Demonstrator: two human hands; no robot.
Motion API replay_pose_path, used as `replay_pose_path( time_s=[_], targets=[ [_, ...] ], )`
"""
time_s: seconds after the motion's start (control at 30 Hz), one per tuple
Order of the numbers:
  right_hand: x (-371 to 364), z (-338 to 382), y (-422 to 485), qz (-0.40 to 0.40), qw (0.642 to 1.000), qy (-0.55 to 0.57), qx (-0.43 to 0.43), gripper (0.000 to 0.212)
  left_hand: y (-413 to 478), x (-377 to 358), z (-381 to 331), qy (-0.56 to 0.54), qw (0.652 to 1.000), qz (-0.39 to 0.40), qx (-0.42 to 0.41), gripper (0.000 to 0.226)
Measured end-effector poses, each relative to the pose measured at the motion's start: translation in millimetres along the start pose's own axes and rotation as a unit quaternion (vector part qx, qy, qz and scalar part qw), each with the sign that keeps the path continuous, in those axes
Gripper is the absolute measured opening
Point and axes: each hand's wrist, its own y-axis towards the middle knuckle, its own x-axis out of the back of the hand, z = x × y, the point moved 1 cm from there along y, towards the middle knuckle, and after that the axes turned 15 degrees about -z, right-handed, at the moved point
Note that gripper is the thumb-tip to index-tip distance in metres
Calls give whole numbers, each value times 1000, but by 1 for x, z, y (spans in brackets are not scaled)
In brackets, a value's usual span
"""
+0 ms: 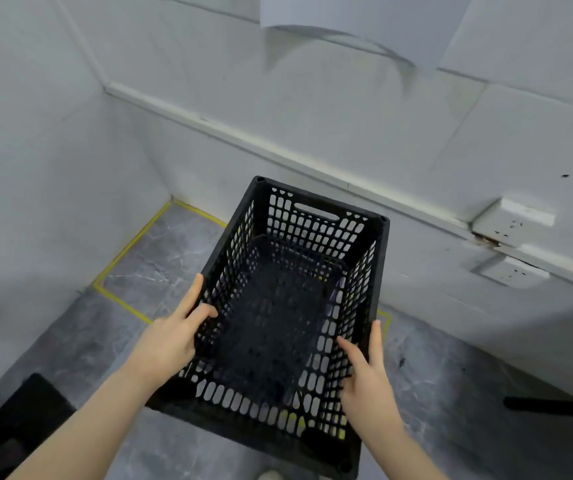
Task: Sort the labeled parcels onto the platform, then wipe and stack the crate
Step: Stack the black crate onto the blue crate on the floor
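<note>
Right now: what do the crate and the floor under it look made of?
Crate: looks like moulded black plastic with a matte finish, going by the uniform slotted perforations, the formed handle cutout and the rounded corner posts. Floor: grey marble-pattern tile or vinyl with a slight sheen. White veining is visible, but which of the two is unclear. Yellow tape lines are stuck on it.

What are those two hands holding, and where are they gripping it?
An empty black crate. The left hand grips its left side wall and the right hand its right side wall, fingers over the rims.
</note>
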Motion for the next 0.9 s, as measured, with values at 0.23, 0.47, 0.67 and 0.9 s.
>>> replay_pose_path(
  time_s=[0.23,0.47,0.67,0.9],
  targets=[
    [-72,-14,49,11,1000,-17,5,69,42,-73,52,8,999,5,-33,65],
    [-126,-21,81,10,998,-49,49,64,59,-131,86,30,998,-12,-55,67],
    [-149,-24,93,9,996,-63,61,58,67,-162,101,40,998,-7,-55,65],
    [-158,-8,87,5,998,-33,46,56,68,-165,112,61,996,48,52,49]
  ],
)
